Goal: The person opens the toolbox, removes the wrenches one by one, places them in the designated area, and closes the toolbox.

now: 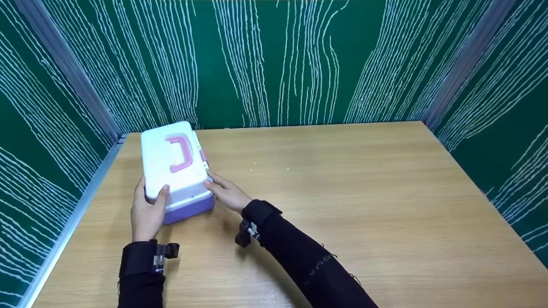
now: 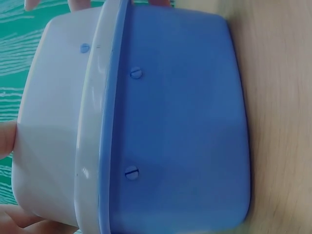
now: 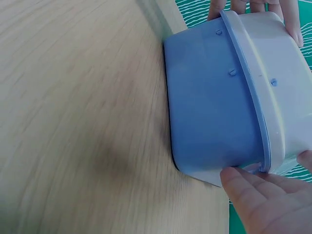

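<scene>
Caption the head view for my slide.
Left hand and right hand hold a closed, pink-handled box on a table.

The carry box (image 1: 184, 190) has a white lid (image 1: 156, 158), a purple base (image 1: 188, 210) (it reads blue from both wrists), a pink handle (image 1: 187, 152) and a pink latch (image 1: 203, 155). Its slotted screws (image 2: 136, 72) are blue. The bench (image 1: 364, 192) is light tan with fine wood grain; the backdrop panels (image 1: 274, 64) are deep green, streaked with wavy white lines. Black sleeves (image 1: 314, 261), the right with grey lettering.

One box (image 1: 180, 182), one pink handle (image 1: 187, 152), three visible screws (image 2: 136, 73), one table (image 1: 342, 192), two grips (image 1: 147, 211) (image 1: 229, 194), two wrist cameras (image 1: 172, 250) (image 1: 243, 238).
</scene>
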Demonstrator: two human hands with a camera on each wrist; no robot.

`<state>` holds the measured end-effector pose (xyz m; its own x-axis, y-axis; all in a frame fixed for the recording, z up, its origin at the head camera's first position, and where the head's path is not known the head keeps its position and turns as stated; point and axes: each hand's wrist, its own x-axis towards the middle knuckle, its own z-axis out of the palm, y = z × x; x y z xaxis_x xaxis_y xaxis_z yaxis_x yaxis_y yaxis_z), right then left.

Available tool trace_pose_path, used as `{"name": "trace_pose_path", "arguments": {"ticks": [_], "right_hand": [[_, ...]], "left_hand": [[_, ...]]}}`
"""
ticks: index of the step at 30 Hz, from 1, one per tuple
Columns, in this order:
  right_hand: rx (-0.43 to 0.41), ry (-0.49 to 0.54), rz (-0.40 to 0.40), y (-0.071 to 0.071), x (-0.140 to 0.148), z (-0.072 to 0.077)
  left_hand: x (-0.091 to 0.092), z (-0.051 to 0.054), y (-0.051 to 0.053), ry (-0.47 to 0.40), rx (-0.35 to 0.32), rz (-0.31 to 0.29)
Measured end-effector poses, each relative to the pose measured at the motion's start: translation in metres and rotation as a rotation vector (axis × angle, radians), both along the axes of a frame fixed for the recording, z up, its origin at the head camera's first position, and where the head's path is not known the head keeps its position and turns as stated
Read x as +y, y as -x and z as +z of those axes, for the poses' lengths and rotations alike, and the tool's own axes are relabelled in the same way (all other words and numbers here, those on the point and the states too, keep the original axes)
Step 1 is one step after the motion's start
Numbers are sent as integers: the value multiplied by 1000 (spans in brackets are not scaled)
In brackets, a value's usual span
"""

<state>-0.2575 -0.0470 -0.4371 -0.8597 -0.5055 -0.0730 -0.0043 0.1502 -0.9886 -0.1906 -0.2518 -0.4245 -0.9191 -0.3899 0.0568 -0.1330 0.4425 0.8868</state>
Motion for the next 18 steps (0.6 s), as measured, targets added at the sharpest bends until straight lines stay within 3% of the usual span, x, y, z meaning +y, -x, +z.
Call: {"name": "trace_pose_path", "arguments": {"ticks": [8,18], "right_hand": [[65,37,-28,0,15,-3],[72,197,-168,1,28,-18]], "left_hand": [[9,0,-2,31,59,-51],[23,-1,-6,3,7,-141]]}}
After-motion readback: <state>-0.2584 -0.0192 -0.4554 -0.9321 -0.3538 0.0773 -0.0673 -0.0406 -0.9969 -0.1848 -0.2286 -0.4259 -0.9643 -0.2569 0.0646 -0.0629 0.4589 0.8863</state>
